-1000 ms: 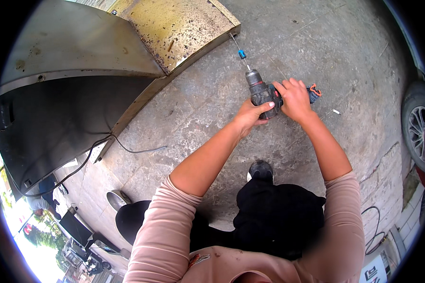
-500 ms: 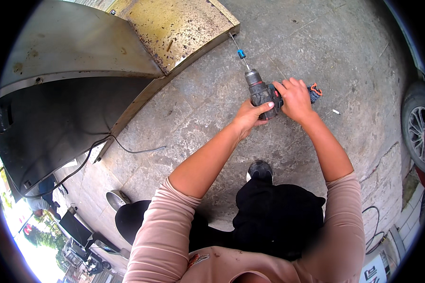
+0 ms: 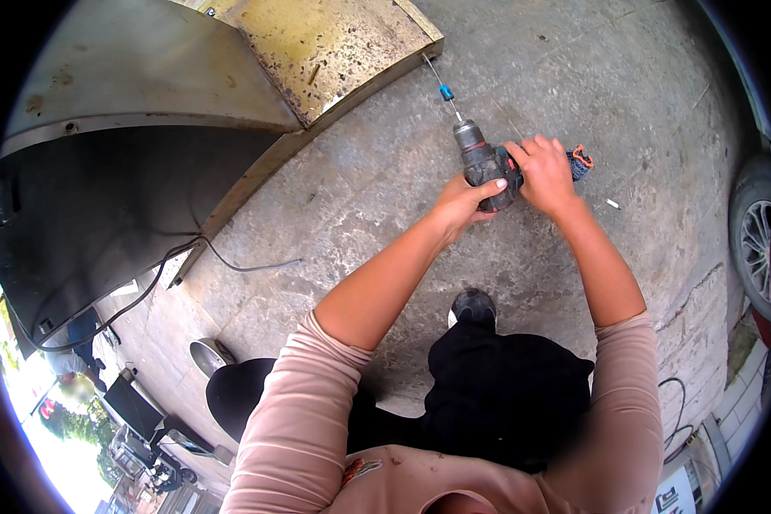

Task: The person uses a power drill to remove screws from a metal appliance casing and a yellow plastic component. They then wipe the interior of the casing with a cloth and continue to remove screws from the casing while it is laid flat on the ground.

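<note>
A black cordless drill [image 3: 481,163] lies across both my hands, its chuck pointing up and left. My left hand [image 3: 469,202] is wrapped round the back of the drill body, thumb on top. Around the handle side is my right hand [image 3: 544,176], closed, its fingers partly covering the grip. From the chuck runs a long thin bit with a blue sleeve [image 3: 446,92]; its tip meets the corner edge of a rusty yellowish metal panel [image 3: 317,60]. A dark blue glove-like cloth with orange trim [image 3: 582,161] shows just beyond my right hand.
A large metal housing with a dark side [image 3: 128,206] fills the left. A grey cable [image 3: 248,269] trails from it over the concrete floor [image 3: 360,171]. A metal bowl [image 3: 210,355] sits near my knee. At the right is a car wheel [image 3: 756,240]; a person [image 3: 81,360] is at far left.
The drill and both hands have shifted slightly right in the picture, and the panel has shifted the same way. My grip on the drill looks unchanged.
</note>
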The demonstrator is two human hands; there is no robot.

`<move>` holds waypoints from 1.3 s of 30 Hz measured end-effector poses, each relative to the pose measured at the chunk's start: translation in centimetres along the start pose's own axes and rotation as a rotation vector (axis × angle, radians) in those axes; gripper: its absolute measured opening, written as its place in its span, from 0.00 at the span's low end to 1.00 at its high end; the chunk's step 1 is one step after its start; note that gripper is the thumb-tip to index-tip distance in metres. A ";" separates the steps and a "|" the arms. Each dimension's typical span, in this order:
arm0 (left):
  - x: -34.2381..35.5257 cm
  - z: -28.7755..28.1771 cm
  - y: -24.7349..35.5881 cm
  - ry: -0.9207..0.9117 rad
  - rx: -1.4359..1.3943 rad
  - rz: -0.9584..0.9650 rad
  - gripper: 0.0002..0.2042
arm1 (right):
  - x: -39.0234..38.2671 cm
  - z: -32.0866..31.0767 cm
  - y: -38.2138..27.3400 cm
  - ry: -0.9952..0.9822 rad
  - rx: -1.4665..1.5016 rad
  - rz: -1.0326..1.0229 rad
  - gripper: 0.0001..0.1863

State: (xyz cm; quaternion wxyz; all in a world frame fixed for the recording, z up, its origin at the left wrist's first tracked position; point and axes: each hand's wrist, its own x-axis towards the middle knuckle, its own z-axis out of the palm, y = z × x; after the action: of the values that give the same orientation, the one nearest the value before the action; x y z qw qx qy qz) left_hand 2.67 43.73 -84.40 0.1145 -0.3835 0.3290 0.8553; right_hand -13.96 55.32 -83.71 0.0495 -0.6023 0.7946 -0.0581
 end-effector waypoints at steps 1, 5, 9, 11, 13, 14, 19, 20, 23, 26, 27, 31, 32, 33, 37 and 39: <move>0.5 0.3 -0.1 -0.022 -0.026 0.019 0.29 | 0.1 0.0 0.6 0.000 -0.026 -0.013 0.29; 2.9 0.9 -0.7 -0.077 -0.099 0.066 0.29 | 1.0 -0.8 2.4 0.006 -0.110 -0.075 0.30; 4.3 1.8 -0.8 -0.103 -0.145 0.076 0.23 | 1.6 -0.9 4.1 0.025 -0.172 -0.122 0.25; 4.8 1.9 -0.9 -0.116 -0.148 0.079 0.23 | 1.7 -1.2 4.3 0.018 -0.201 -0.137 0.21; 5.0 2.1 -0.8 -0.123 -0.144 0.076 0.22 | 1.8 -1.1 4.7 0.000 -0.196 -0.136 0.20; 5.2 2.0 -0.9 -0.127 -0.145 0.077 0.22 | 1.9 -1.0 4.9 -0.008 -0.193 -0.137 0.19; 5.3 2.1 -1.0 -0.133 -0.135 0.080 0.22 | 1.7 -0.7 5.1 -0.024 -0.200 -0.132 0.19; 5.3 2.1 -1.1 -0.128 -0.122 0.082 0.23 | 1.8 -0.7 5.1 -0.031 -0.203 -0.132 0.20; 4.9 1.9 -1.1 -0.097 -0.076 0.072 0.24 | 1.4 -0.6 4.7 0.003 -0.158 -0.133 0.22; 3.6 1.7 -0.8 -0.037 0.015 0.023 0.28 | 1.0 -0.8 4.0 -0.058 -0.139 -0.109 0.24; 2.9 1.2 -0.7 -0.018 0.063 0.005 0.30 | 0.6 -0.7 3.6 -0.040 -0.118 -0.101 0.25; -1.8 -4.1 0.9 -0.043 0.430 -0.080 0.31 | -1.7 -1.4 1.8 -0.013 -0.079 -0.095 0.28; -3.1 -6.9 1.4 -0.008 0.467 -0.050 0.29 | -2.4 -1.9 1.1 -0.016 -0.080 -0.103 0.29; -4.6 -9.9 1.9 0.030 0.502 -0.020 0.27 | -2.9 -2.5 0.2 -0.011 -0.064 -0.135 0.29; -10.4 -16.7 5.7 0.380 0.566 0.190 0.21 | -5.2 -4.2 -3.7 -0.030 -0.003 -0.235 0.28; -13.4 -17.3 7.8 0.503 0.586 0.275 0.20 | -5.4 -4.6 -6.3 -0.019 0.037 -0.280 0.26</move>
State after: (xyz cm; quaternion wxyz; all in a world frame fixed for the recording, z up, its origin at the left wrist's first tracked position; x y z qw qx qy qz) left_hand 18.31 27.35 -79.41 0.0195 -0.4844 0.6245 0.6124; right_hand -7.18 58.97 -78.17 0.0597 -0.7070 0.7009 -0.0733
